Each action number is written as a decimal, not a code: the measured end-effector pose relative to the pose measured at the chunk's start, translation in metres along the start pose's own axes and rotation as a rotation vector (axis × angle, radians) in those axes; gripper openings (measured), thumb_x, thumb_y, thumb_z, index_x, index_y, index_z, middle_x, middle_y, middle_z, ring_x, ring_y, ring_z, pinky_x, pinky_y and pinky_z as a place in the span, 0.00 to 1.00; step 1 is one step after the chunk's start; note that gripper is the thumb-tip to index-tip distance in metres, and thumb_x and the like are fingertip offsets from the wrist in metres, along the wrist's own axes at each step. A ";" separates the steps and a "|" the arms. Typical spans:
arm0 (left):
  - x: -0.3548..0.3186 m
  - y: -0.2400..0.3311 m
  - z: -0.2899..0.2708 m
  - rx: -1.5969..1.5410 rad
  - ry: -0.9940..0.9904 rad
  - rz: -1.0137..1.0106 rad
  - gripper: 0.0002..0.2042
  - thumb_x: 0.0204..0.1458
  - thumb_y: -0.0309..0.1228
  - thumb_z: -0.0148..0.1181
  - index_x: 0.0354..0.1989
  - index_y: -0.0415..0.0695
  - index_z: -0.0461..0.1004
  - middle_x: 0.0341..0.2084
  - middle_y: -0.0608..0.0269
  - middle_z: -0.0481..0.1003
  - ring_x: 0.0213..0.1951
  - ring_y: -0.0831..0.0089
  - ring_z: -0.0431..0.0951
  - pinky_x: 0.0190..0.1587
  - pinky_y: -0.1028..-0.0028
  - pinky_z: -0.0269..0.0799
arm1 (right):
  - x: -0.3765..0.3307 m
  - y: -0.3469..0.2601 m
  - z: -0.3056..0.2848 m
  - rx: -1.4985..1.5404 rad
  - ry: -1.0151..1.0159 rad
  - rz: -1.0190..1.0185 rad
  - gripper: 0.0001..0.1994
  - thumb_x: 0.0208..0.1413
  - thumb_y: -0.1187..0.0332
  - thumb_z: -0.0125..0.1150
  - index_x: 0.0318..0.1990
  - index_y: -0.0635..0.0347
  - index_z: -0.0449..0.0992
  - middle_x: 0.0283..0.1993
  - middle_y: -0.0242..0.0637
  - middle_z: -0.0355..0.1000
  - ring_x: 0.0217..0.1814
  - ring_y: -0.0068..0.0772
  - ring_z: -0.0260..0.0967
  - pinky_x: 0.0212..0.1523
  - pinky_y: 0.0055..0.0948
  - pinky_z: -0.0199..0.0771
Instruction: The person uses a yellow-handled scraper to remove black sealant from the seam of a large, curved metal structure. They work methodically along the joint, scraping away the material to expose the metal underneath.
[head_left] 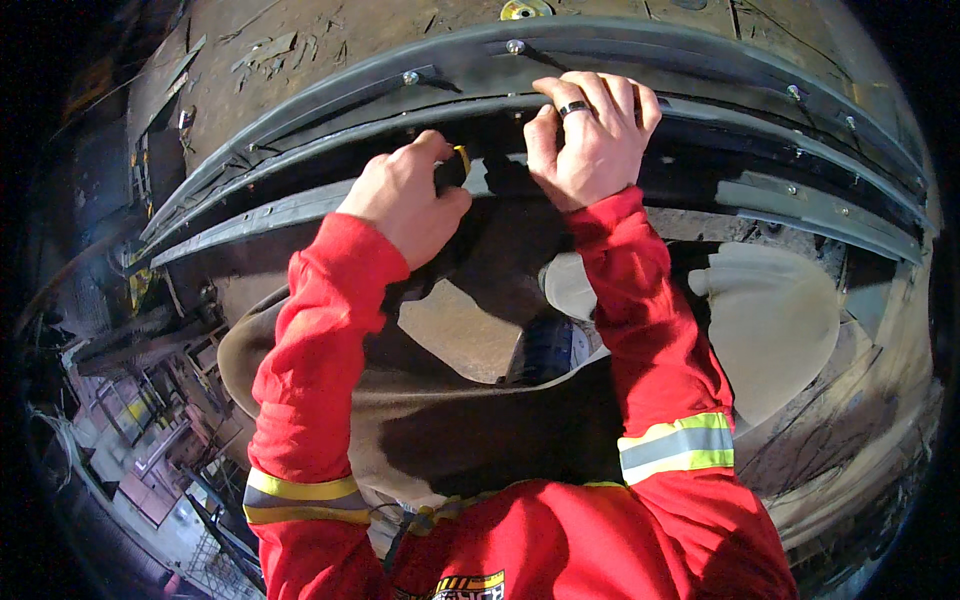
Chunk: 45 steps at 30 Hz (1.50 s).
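A long dark metal beam (330, 95) with bolts along it spans the view in front of me, bent by the lens. My left hand (408, 195) is closed around what looks like a tape measure (451, 172), black with a yellow edge, close to the beam's near part. To its right, my right hand (592, 135) has its fingers curled over the beam's middle ridge, with the thumb on the near side. It wears a dark ring. The tips of the right fingers are partly hidden. Bolts (515, 47) stick up from the beam's far flange.
A yellow-and-white disc (524, 9) lies beyond the beam on the brown, debris-strewn surface (350, 30). A brown apron-like sheet (300, 370) hangs below my arms. Metal parts and clutter (150, 430) fill the lower left. Deep shadows fall across the beam.
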<state>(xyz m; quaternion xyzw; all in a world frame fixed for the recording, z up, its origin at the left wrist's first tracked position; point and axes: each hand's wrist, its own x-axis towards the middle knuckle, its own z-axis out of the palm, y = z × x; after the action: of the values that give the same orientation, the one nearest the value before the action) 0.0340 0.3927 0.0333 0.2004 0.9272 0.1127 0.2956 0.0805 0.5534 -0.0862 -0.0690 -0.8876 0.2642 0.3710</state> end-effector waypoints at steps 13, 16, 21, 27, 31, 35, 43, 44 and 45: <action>0.013 0.020 -0.023 0.015 -0.309 -0.183 0.25 0.50 0.37 0.56 0.53 0.34 0.66 0.31 0.45 0.77 0.21 0.59 0.79 0.31 0.65 0.76 | 0.000 0.002 0.000 -0.016 0.009 0.003 0.09 0.40 0.68 0.58 0.33 0.51 0.77 0.36 0.28 0.74 0.43 0.34 0.68 0.55 0.40 0.56; 0.014 0.015 -0.027 0.050 -0.301 -0.176 0.21 0.51 0.34 0.56 0.53 0.39 0.65 0.18 0.57 0.73 0.18 0.69 0.74 0.22 0.67 0.70 | 0.003 -0.001 -0.003 -0.002 0.003 -0.006 0.09 0.40 0.68 0.58 0.33 0.51 0.77 0.36 0.28 0.74 0.44 0.34 0.68 0.55 0.40 0.56; 0.022 0.003 -0.024 0.057 -0.341 -0.134 0.22 0.51 0.35 0.57 0.52 0.38 0.66 0.24 0.54 0.75 0.21 0.70 0.75 0.24 0.67 0.71 | -0.001 0.000 0.004 0.011 0.022 -0.025 0.10 0.39 0.66 0.59 0.32 0.55 0.78 0.35 0.31 0.73 0.44 0.36 0.67 0.56 0.42 0.57; 0.009 0.016 -0.014 0.093 -0.281 -0.175 0.23 0.50 0.35 0.58 0.54 0.39 0.64 0.26 0.50 0.76 0.20 0.67 0.76 0.24 0.65 0.72 | -0.001 0.003 0.000 -0.018 0.024 -0.023 0.10 0.39 0.67 0.60 0.32 0.55 0.78 0.34 0.29 0.72 0.43 0.35 0.67 0.56 0.41 0.57; 0.007 0.003 -0.020 0.087 -0.294 -0.132 0.23 0.50 0.34 0.58 0.54 0.39 0.64 0.21 0.56 0.73 0.21 0.68 0.76 0.23 0.66 0.71 | 0.000 0.000 0.004 -0.011 0.059 -0.030 0.08 0.40 0.67 0.60 0.30 0.54 0.79 0.34 0.29 0.73 0.43 0.34 0.67 0.56 0.41 0.57; 0.013 0.019 -0.021 0.090 -0.332 -0.136 0.28 0.49 0.38 0.56 0.56 0.32 0.63 0.28 0.48 0.78 0.17 0.64 0.78 0.28 0.66 0.76 | -0.002 -0.001 0.000 -0.023 0.019 0.002 0.09 0.40 0.68 0.59 0.32 0.52 0.78 0.36 0.28 0.74 0.44 0.34 0.68 0.55 0.41 0.57; 0.019 0.024 -0.031 0.118 -0.450 -0.227 0.26 0.52 0.37 0.55 0.59 0.42 0.61 0.19 0.58 0.72 0.15 0.69 0.72 0.16 0.69 0.67 | -0.002 0.001 0.003 0.005 0.065 -0.037 0.08 0.40 0.65 0.59 0.29 0.55 0.78 0.33 0.30 0.73 0.44 0.35 0.67 0.56 0.41 0.57; 0.018 0.027 -0.037 0.127 -0.462 -0.248 0.26 0.52 0.37 0.55 0.59 0.42 0.60 0.19 0.59 0.72 0.14 0.69 0.72 0.16 0.70 0.67 | 0.000 -0.001 0.004 0.013 0.079 -0.043 0.08 0.40 0.65 0.59 0.29 0.56 0.79 0.32 0.30 0.73 0.44 0.35 0.67 0.56 0.41 0.57; 0.020 0.027 -0.032 0.133 -0.444 -0.262 0.26 0.52 0.38 0.54 0.59 0.42 0.60 0.20 0.59 0.72 0.16 0.69 0.73 0.16 0.69 0.68 | 0.000 -0.002 0.005 0.010 0.079 -0.039 0.09 0.40 0.64 0.59 0.29 0.56 0.79 0.33 0.30 0.73 0.43 0.35 0.67 0.56 0.41 0.57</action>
<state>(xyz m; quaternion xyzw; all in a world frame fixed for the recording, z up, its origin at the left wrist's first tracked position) 0.0085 0.4229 0.0581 0.1174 0.8631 -0.0345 0.4900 0.0771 0.5498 -0.0883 -0.0601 -0.8721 0.2582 0.4112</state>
